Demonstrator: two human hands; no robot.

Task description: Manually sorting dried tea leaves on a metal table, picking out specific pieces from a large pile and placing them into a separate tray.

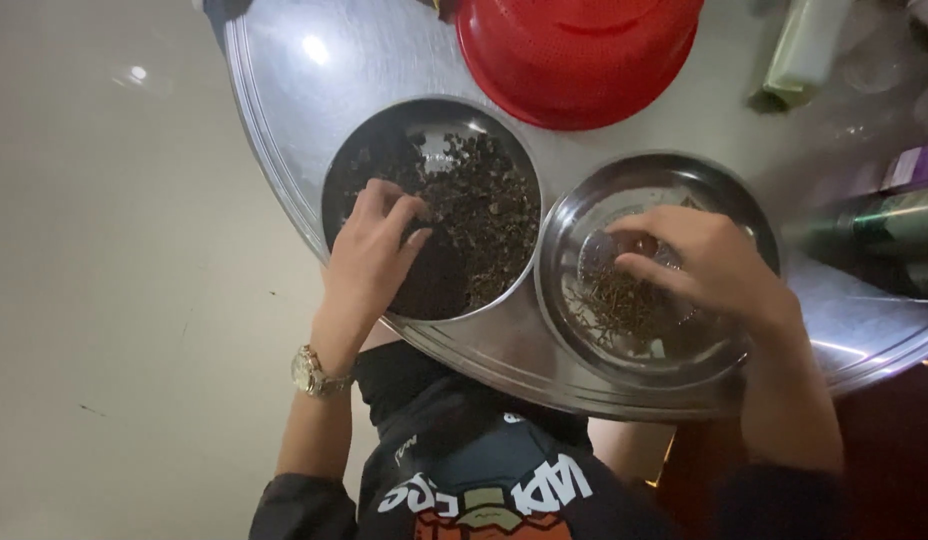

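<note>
Down on a big round metal tray sit two shallow steel bowls side by side, rims nearly touching. Over the left bowl, which is heaped with dark dried leaves, the left hand rests with its fingers curled and bunched together, tips dug into the pile near the bowl's left side; whether they pinch any leaves cannot be told. A gold wristwatch sits on that wrist, below the tray's edge.

Over the right bowl the right hand lies across the rim from the right, fingers bent and close together, fingertips pointing left just above a small scatter of thin brown stems on the bowl's shiny floor. It looks like a light pinch, but anything between the fingertips is too small to make out.

Behind both bowls, at the tray's far edge, stands a red plastic strainer. Off to the right, beyond the tray, lie a few blurred bottles or tubes. Below the tray shows the person's dark printed shirt
</note>
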